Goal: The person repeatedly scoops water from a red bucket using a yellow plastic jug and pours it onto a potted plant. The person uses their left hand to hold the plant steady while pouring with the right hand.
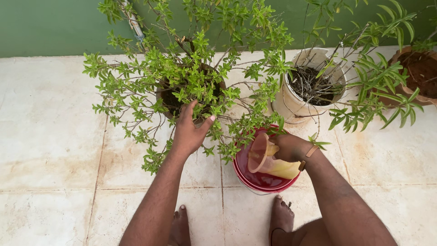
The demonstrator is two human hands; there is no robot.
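My left hand (189, 132) reaches into the leafy green plant (191, 77), fingers spread, touching branches at the rim of its brown pot (160, 96). My right hand (291, 146) grips a translucent orange mug (266, 157) by its handle side, tilted over a red bucket (255, 178) that stands on the floor between the plant and my feet. The mug's mouth faces left toward the plant. Leaves hide part of the bucket's far rim.
A white pot (293, 104) with dry twigs stands to the right of the plant. A terracotta pot (421, 73) sits at the far right behind a long-leaved shrub (378, 86). A green wall (54, 25) bounds the tiled floor (50, 150). My bare feet (280, 216) are at the bottom.
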